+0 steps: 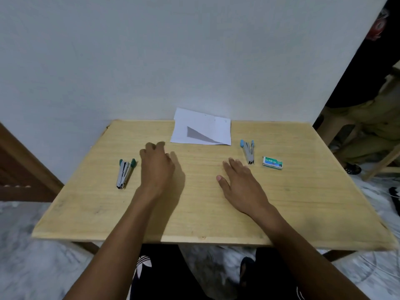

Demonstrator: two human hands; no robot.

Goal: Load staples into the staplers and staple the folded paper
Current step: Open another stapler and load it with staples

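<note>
We see both staplers lying lengthwise front-to-back on the wooden table (303, 191) — the green stapler (125, 173) left, the blue stapler (248, 150) right beside the staple box (272, 163), folded paper (201, 131) against the white wall (151, 61) — our left hand (156, 165) and right hand (239, 180) empty, fingers loose.

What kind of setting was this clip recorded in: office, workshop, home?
Most likely a room in a home. A small light wooden table stands against a plain white wall, on a pale marbled floor, with a dark wooden door frame at the left.
</note>
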